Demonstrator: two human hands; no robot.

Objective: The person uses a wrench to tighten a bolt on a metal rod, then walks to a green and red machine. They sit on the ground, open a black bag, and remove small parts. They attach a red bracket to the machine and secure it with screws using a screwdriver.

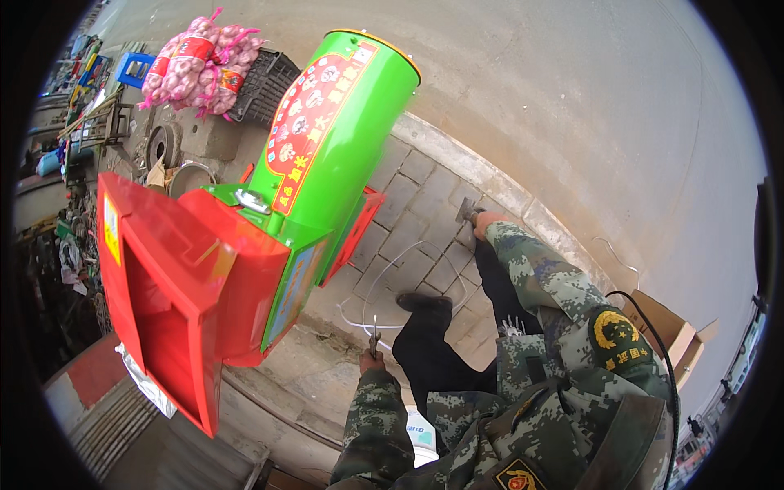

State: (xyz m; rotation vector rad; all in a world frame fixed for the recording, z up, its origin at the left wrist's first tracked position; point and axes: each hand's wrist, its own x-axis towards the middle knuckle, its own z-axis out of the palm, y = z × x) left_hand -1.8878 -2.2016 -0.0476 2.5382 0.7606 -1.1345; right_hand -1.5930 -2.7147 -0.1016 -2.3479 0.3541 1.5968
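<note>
Left hand [371,362], near, grips pliers [374,340]. Right hand [488,222], farther right, is wrapped round a metal tool [467,210], kind unclear. White wire [392,327] lies looped on paving [400,196] between them, near the shoe [418,301]; a careless step could snag a loop.

Diffuse daylight, bowed edges, periphery seemingly blurred

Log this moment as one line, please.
Left hand: holding plier-like tool, white cable beside it | Right hand: holding metal tool, type unclear | Nearby: green-and-red machine
</note>
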